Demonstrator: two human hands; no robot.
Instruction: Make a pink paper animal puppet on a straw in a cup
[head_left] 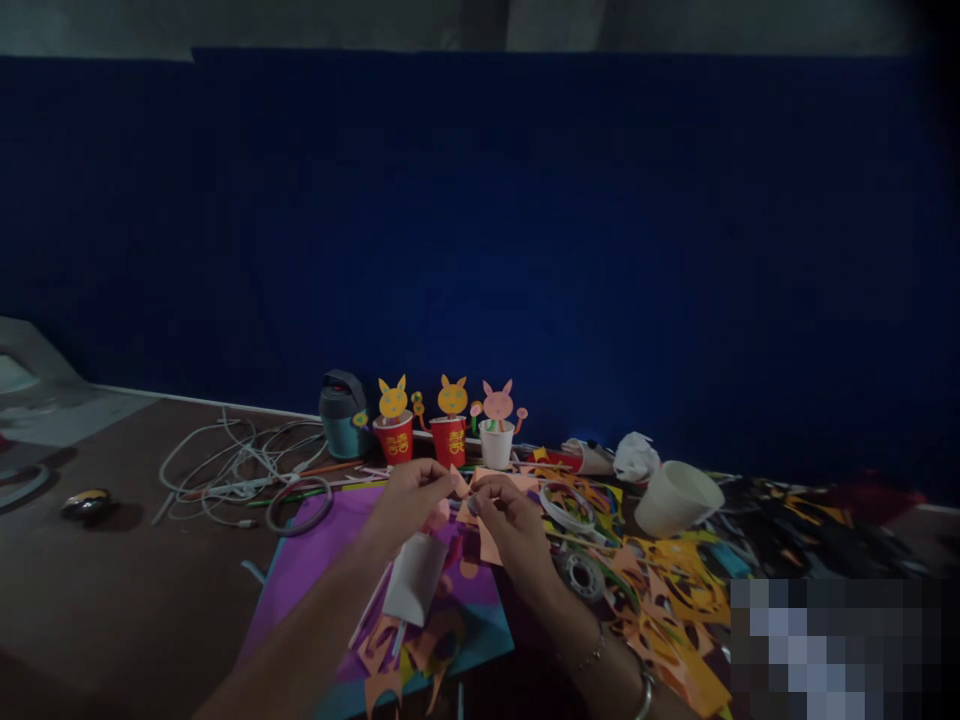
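Three paper-cup figures with eared heads (450,441) stand at the far side. Nearer, over the purple paper sheet (306,562), the left hand (411,496) pinches a small peach paper piece (458,484), fingertips nearly closed; the right hand's (514,522) fingers curl just beside it, their grip unclear. Uneven pulling could tear the thin paper, and a dipping left forearm could nudge the tilted white paper cup (417,578).

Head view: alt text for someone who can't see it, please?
Left hand pinches a pink paper piece beside the right hand, over a purple sheet. Behind stand three cups with paper animal faces; paper scraps lie right, cables left.
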